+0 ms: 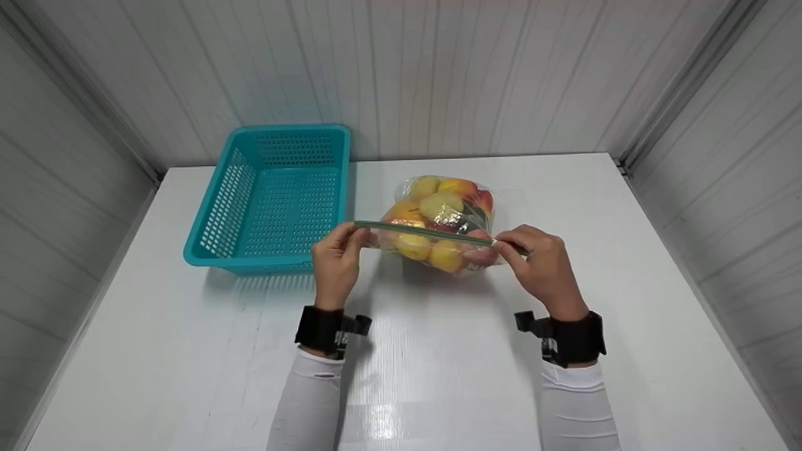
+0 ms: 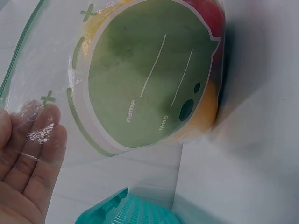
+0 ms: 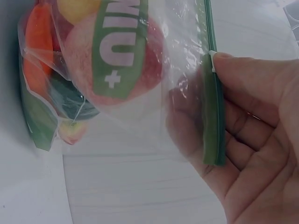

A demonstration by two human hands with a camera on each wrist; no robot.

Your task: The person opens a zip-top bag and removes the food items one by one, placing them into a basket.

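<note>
A clear zip bag (image 1: 432, 230) full of yellow, red and orange fruit rests on the white table, its green zip strip (image 1: 418, 231) stretched between both hands. The left hand (image 1: 338, 258) pinches the left end of the strip; in the left wrist view its fingers lie behind the clear plastic, beside a green printed label (image 2: 149, 70). At the other end the right hand (image 1: 537, 266) pinches the strip, with the thumb against a small white slider (image 3: 213, 61). A pinkish round fruit (image 3: 79, 60) shows through the bag in the right wrist view.
A teal plastic basket (image 1: 268, 258) with perforated walls stands on the table (image 1: 426, 376) left of the bag, close to the left hand. Light ribbed panels (image 1: 426, 75) rise behind the table and on both sides. Each wrist wears a black strap (image 1: 321, 329).
</note>
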